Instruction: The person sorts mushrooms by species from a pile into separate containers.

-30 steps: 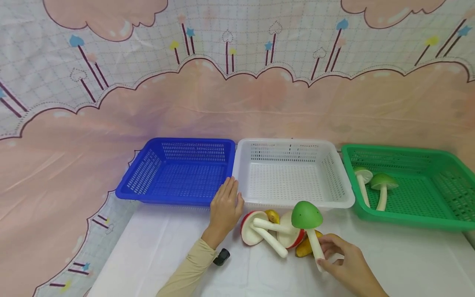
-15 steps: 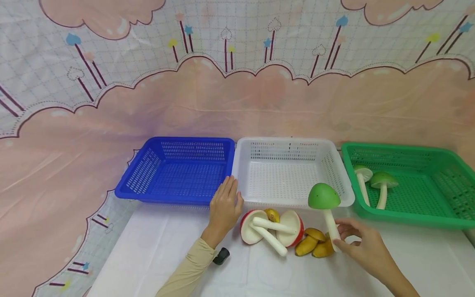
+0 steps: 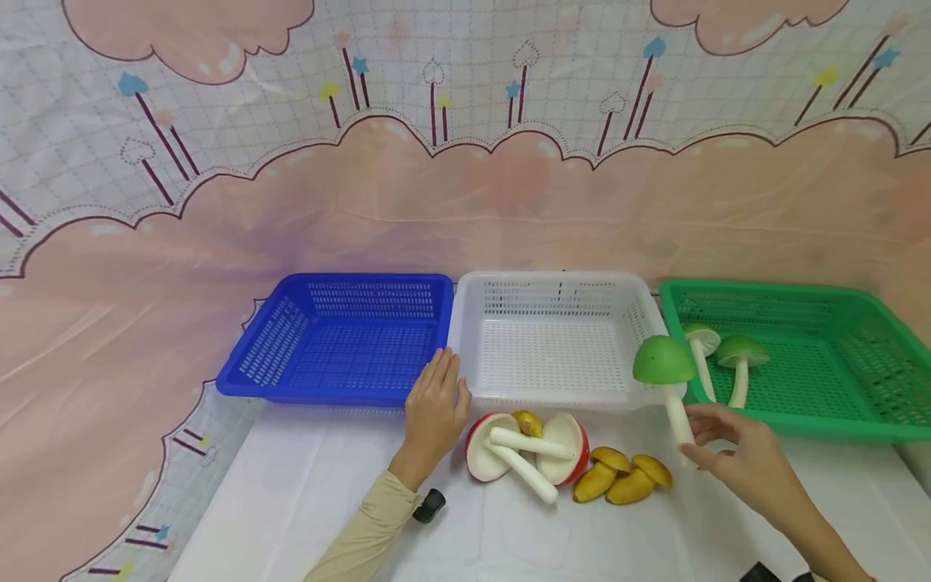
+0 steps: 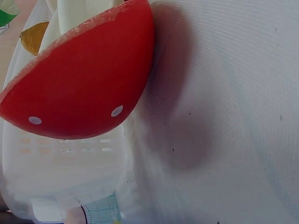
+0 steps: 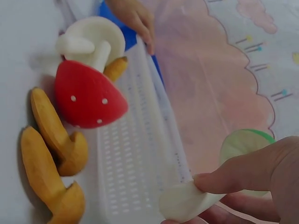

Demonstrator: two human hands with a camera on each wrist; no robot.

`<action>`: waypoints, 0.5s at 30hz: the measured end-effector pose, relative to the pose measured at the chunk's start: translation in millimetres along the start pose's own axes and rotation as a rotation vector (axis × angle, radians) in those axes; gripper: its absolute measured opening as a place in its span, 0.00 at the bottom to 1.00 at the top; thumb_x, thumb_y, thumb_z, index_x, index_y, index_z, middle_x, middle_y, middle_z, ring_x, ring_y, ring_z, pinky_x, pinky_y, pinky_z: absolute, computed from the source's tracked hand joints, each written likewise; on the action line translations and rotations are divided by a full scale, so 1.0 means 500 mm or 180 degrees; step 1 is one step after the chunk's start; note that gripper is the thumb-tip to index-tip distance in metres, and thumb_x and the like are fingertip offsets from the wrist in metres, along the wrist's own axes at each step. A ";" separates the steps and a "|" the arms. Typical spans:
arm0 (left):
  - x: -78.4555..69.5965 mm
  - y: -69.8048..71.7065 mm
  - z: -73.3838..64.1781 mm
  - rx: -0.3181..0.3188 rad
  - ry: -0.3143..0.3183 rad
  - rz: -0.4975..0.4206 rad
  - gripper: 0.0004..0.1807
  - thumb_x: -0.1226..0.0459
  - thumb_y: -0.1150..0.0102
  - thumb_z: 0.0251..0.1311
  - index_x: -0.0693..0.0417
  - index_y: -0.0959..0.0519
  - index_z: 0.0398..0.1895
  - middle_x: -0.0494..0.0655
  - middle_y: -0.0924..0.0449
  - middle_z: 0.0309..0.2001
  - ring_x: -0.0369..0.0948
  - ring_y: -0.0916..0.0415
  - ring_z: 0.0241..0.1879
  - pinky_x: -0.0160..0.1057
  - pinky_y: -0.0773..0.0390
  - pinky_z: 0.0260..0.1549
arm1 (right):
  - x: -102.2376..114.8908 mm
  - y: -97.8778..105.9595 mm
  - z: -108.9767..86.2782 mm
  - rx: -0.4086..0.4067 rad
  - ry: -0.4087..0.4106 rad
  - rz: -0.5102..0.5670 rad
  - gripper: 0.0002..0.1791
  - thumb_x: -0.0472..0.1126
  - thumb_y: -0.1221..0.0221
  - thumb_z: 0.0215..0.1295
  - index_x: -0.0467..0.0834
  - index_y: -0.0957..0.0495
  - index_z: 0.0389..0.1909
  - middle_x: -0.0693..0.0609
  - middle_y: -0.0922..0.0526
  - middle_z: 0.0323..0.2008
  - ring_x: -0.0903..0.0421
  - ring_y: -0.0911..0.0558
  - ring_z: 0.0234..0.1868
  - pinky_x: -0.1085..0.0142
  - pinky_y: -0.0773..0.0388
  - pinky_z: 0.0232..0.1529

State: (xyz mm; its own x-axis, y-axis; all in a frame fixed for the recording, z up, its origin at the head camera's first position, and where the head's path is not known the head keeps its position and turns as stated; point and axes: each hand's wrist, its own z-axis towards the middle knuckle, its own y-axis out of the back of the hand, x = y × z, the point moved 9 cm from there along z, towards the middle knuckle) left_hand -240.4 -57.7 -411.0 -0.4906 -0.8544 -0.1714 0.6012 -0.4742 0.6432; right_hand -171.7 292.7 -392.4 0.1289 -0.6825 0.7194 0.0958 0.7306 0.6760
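Note:
My right hand (image 3: 742,457) pinches the white stem of a green-capped toy mushroom (image 3: 665,361), held upright before the seam of the white and green baskets. In the right wrist view, thumb and fingers close around the stem (image 5: 189,200). My left hand (image 3: 436,408) lies with straight fingers at the near corners of the blue basket (image 3: 320,396) and white basket (image 3: 553,398). Beside it two red-capped mushrooms (image 3: 575,461) lie with stems crossed; one red cap (image 4: 84,74) fills much of the left wrist view. Two small brown mushrooms (image 3: 631,487) lie to their right.
A third brown mushroom (image 3: 528,423) sits behind the red ones. Two green-capped mushrooms (image 3: 742,353) rest in the green basket (image 3: 822,426) at right. A small black object (image 3: 429,506) is near my left wrist. A patterned cloth (image 3: 509,194) hangs behind the baskets.
My right hand has carried the green-capped mushroom up and to the right, uncovering the brown mushrooms. My left hand has stayed in place by the baskets.

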 end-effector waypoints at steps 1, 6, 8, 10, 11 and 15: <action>0.000 0.000 0.000 0.0005 0.0001 0.0002 0.21 0.65 0.49 0.59 0.70 0.23 0.51 0.63 0.25 0.55 0.55 0.29 0.58 0.52 0.28 0.55 | -0.002 0.005 0.002 -0.0008 -0.0005 -0.0018 0.25 0.34 0.31 0.50 0.35 0.25 0.51 0.47 0.19 0.35 0.68 0.23 0.29 0.68 0.22 0.23; 0.001 0.002 -0.001 0.0029 0.0029 0.0012 0.20 0.65 0.50 0.60 0.69 0.23 0.51 0.62 0.25 0.56 0.55 0.29 0.58 0.52 0.29 0.55 | -0.021 0.026 0.012 -0.0010 -0.0119 -0.0041 0.26 0.36 0.32 0.52 0.34 0.26 0.53 0.45 0.19 0.37 0.69 0.23 0.29 0.67 0.22 0.23; 0.002 0.002 -0.002 0.0026 0.0033 0.0009 0.20 0.64 0.50 0.60 0.69 0.23 0.51 0.62 0.25 0.56 0.55 0.29 0.58 0.52 0.29 0.55 | -0.029 0.035 0.015 -0.0018 -0.0151 -0.0055 0.27 0.36 0.32 0.53 0.34 0.27 0.54 0.45 0.19 0.37 0.70 0.23 0.30 0.67 0.22 0.23; 0.002 0.001 -0.002 0.0021 0.0027 0.0002 0.21 0.64 0.50 0.59 0.70 0.23 0.51 0.62 0.25 0.56 0.55 0.29 0.58 0.52 0.28 0.55 | -0.036 0.045 0.019 -0.0054 -0.0138 -0.0044 0.27 0.35 0.32 0.53 0.33 0.27 0.54 0.45 0.20 0.36 0.71 0.23 0.30 0.66 0.21 0.23; 0.002 0.001 -0.001 0.0014 0.0019 -0.0003 0.21 0.65 0.50 0.59 0.70 0.23 0.51 0.63 0.25 0.56 0.55 0.29 0.58 0.53 0.28 0.54 | -0.038 0.051 0.021 -0.0079 -0.0120 -0.0036 0.27 0.35 0.32 0.52 0.33 0.27 0.54 0.46 0.20 0.36 0.72 0.24 0.30 0.66 0.21 0.23; -0.001 0.001 0.000 -0.0009 -0.0008 0.0005 0.21 0.65 0.48 0.58 0.70 0.23 0.51 0.63 0.25 0.55 0.55 0.29 0.58 0.53 0.28 0.54 | -0.047 0.072 0.028 -0.0171 -0.0054 0.0002 0.26 0.33 0.32 0.52 0.32 0.26 0.53 0.53 0.22 0.33 0.73 0.24 0.30 0.66 0.20 0.23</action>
State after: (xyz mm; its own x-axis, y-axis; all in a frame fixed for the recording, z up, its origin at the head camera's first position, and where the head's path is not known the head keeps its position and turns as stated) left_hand -240.1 -57.7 -410.5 -0.4913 -0.8545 -0.1685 0.6037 -0.4735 0.6413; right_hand -184.9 334.7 -382.5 0.1124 -0.6819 0.7228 0.1485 0.7308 0.6663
